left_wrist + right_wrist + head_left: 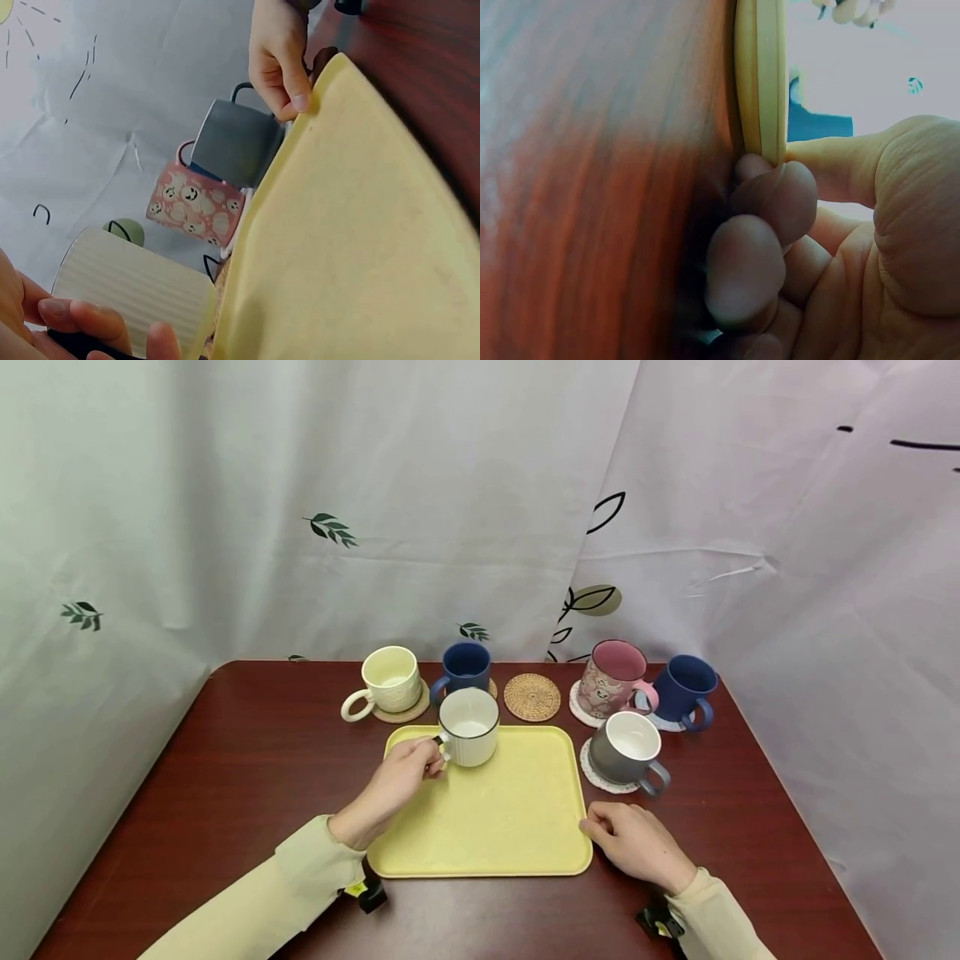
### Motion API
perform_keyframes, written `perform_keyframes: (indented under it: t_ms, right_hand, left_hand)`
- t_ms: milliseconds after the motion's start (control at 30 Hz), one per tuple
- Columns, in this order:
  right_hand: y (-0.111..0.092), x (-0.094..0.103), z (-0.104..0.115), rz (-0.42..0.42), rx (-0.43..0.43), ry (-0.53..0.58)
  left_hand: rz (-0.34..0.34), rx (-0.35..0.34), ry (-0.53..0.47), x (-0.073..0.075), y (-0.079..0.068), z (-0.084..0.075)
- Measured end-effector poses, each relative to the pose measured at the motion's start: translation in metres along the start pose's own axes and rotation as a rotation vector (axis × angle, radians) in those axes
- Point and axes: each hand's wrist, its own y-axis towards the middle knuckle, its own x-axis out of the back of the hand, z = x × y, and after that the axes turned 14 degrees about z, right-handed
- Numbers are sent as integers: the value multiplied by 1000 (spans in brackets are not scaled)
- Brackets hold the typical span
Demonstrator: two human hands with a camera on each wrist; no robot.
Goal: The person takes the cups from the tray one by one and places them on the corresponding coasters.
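My left hand point(405, 768) grips the dark handle of a white ribbed mug point(470, 731) with a dark rim. The mug is upright over the back left part of a yellow tray point(510, 827); whether its base touches the tray I cannot tell. In the left wrist view, curled fingers point(97, 322) lie around the mug's handle. My right hand point(637, 843) pinches the tray's right edge near the front corner. The right wrist view shows its thumb point(832, 161) against the rim of the tray point(769, 75), with the other fingers curled below.
Behind the tray are a cream mug point(393, 681), a blue mug point(467, 664) and a bare woven coaster point(532, 697). On white coasters at the right stand a pink patterned mug point(611, 681), another blue mug point(682, 685) and a grey mug point(618, 756). A curtain hangs behind the table point(247, 760).
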Motion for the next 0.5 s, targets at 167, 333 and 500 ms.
perform_keyframes:
  t_ms: [167,333,500]
  right_hand:
    - [0,-1,0,0,4,-3]
    - [0,0,0,1,-4,3]
    - [0,0,0,0,-1,-1]
  left_hand:
    - [26,-8,6,-10,15,-9]
    - [90,-13,4,-18,32,-16]
    - [171,0,-1,-24,46,-21]
